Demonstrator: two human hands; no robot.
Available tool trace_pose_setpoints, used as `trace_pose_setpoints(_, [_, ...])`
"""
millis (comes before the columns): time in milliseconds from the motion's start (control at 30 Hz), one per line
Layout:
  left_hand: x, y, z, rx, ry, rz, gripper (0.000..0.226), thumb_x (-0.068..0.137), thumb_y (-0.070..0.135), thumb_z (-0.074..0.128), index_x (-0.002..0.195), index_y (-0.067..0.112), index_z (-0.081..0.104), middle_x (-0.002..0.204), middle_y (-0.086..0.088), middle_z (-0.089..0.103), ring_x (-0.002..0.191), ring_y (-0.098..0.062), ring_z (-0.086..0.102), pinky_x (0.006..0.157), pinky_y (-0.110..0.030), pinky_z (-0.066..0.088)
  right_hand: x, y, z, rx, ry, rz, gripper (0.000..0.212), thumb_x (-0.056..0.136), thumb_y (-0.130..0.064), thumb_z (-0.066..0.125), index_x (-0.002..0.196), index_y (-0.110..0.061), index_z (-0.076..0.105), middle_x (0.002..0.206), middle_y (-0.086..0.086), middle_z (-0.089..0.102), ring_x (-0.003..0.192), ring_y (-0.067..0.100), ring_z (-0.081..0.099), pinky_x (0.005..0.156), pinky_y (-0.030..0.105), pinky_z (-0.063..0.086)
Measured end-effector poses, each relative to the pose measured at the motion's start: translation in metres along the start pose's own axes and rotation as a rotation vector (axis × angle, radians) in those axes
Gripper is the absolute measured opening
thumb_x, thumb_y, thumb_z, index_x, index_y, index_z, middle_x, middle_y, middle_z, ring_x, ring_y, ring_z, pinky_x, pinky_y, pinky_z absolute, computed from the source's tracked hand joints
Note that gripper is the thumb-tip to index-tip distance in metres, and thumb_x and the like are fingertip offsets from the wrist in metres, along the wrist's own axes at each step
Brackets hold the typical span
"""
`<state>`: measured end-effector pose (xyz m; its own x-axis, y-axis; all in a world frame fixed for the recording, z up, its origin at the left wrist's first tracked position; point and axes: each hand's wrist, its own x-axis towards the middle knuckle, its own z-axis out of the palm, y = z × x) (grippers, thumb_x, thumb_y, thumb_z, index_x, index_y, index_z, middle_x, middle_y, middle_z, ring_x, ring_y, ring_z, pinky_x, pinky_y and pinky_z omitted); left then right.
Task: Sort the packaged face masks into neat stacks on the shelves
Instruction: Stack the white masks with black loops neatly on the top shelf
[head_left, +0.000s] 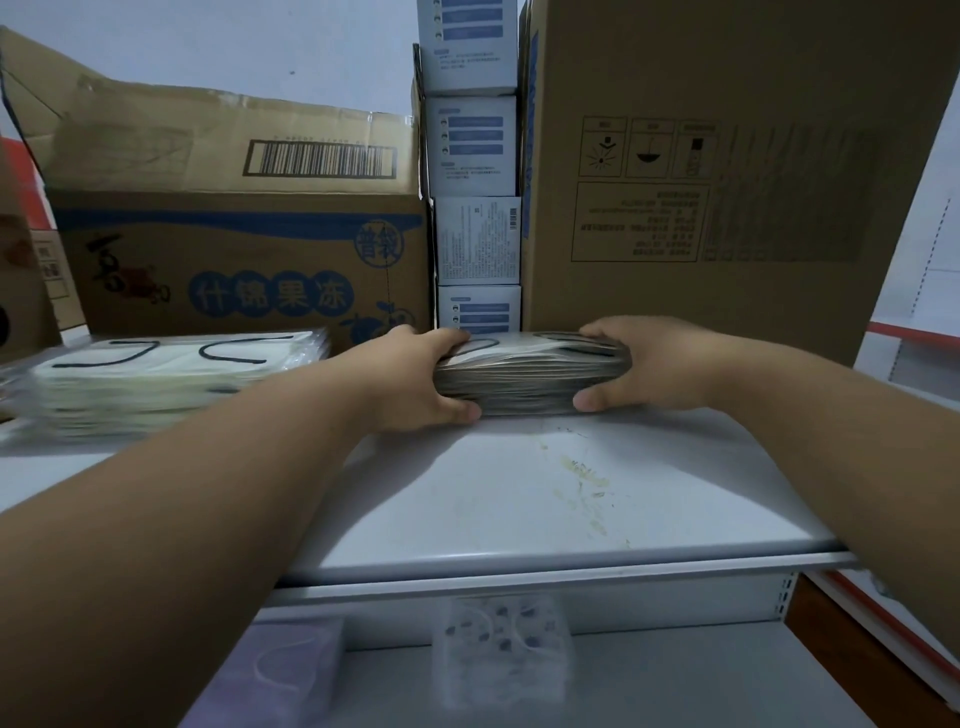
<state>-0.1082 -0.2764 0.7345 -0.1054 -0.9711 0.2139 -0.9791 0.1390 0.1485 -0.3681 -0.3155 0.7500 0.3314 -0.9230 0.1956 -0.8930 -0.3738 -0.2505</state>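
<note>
White shelving fills the view, two levels of it, and down on the lower shelf (675, 675) nearest us sit two blurred mask packs: a lilac pack (291, 670) on the left and a patterned pack (501, 649) beside it, the two apart. Up on the upper shelf (519, 493), with a yellowish stain on its white surface, both bare forearms reach in. Left hand (415, 379) and right hand (660, 364) clamp one grey stack (530, 376) of packaged masks between them, one hand at each end, fingers curled over the top and thumbs tucked under the front edge, and the stack's bottom looks to be right at the shelf. It's a thick bundle of thin clear-wrapped packs, grey edges layered tight, dark ear loops showing on top. Off to the left, well apart, lies a second stack, the pale stack (166, 374), cream-coloured with black loops, resting on the same shelf. Behind it stands one printed carton (244, 260), flap up. Behind the hands rises a column of five white boxes (475, 156), and right of them one tall plain carton (727, 156).
</note>
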Motion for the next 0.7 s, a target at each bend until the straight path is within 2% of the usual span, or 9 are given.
trace_pose_setpoints(67, [-0.0007,0.0008,0.0005,0.007,-0.021,-0.047,0.096,0.075,0.071,0.066,0.153,0.047,0.014,0.142,-0.008,0.042,0.121,-0.030,0.051,0.099,-0.036,0.043,-0.0025,0.0021,0.0014,0.013,-0.023,-0.002,0.097,0.073,-0.059,0.077,0.153,-0.031,0.030,0.154,-0.011,0.038,0.139,0.015,0.039,0.110,0.025,0.029])
trace_pose_setpoints(167, [-0.0006,0.0011,-0.0002,-0.043,0.001,-0.097,0.102,0.076,0.074,0.063,0.156,0.035,0.013,0.148,-0.005,0.047,0.127,-0.028,0.050,0.102,-0.035,0.042,-0.0036,0.0054,0.0033,0.061,-0.016,0.013,0.098,0.072,-0.060,0.077,0.153,-0.033,0.029,0.154,-0.010,0.037,0.139,0.015,0.038,0.109,0.025,0.028])
trace_pose_setpoints(233, [-0.0012,0.0014,-0.0010,-0.077,0.016,-0.093,0.095,0.079,0.072,0.060,0.156,0.033,0.018,0.148,0.000,0.048,0.129,-0.025,0.050,0.099,-0.032,0.041,-0.0040,0.0060,0.0030,0.112,0.028,0.020,0.090,0.075,-0.056,0.076,0.151,-0.032,0.034,0.152,-0.009,0.040,0.137,0.015,0.039,0.107,0.024,0.029])
trace_pose_setpoints(333, [-0.0012,0.0012,-0.0015,-0.071,0.036,-0.072,0.081,0.084,0.066,0.060,0.152,0.034,0.030,0.143,0.003,0.053,0.124,-0.023,0.052,0.092,-0.030,0.040,-0.0012,0.0071,0.0045,0.137,0.055,0.031,0.085,0.077,-0.053,0.076,0.149,-0.030,0.039,0.150,-0.007,0.044,0.136,0.016,0.043,0.112,0.027,0.031])
trace_pose_setpoints(433, [-0.0014,0.0017,-0.0012,-0.081,0.061,-0.068,0.080,0.085,0.062,0.063,0.152,0.032,0.032,0.142,0.004,0.053,0.123,-0.022,0.053,0.091,-0.028,0.039,-0.0002,0.0062,0.0063,0.120,0.060,0.037,0.082,0.078,-0.051,0.077,0.148,-0.028,0.042,0.148,-0.005,0.047,0.133,0.016,0.046,0.111,0.028,0.032])
trace_pose_setpoints(567, [-0.0017,0.0016,-0.0024,-0.155,0.074,-0.120,0.090,0.081,0.060,0.070,0.153,0.025,0.028,0.137,-0.001,0.056,0.096,-0.021,0.056,0.083,-0.030,0.043,0.0000,0.0072,0.0052,0.225,0.062,0.040,0.084,0.075,-0.056,0.076,0.146,-0.025,0.044,0.146,-0.005,0.048,0.131,0.016,0.046,0.108,0.027,0.034])
trace_pose_setpoints(633, [-0.0019,0.0009,-0.0036,-0.222,0.101,-0.156,0.092,0.079,0.059,0.073,0.151,0.022,0.030,0.136,-0.003,0.055,0.104,-0.023,0.054,0.083,-0.030,0.041,0.0007,0.0088,0.0072,0.326,0.041,0.065,0.090,0.073,-0.060,0.075,0.148,-0.023,0.041,0.148,-0.003,0.046,0.132,0.017,0.046,0.113,0.032,0.034])
trace_pose_setpoints(700, [-0.0017,-0.0001,-0.0028,-0.266,0.116,-0.175,0.088,0.078,0.057,0.074,0.148,0.022,0.035,0.139,-0.002,0.054,0.115,-0.022,0.052,0.086,-0.028,0.038,0.0013,0.0096,0.0100,0.375,0.048,0.065,0.085,0.076,-0.055,0.076,0.146,-0.021,0.044,0.145,0.000,0.050,0.128,0.018,0.049,0.110,0.030,0.035])
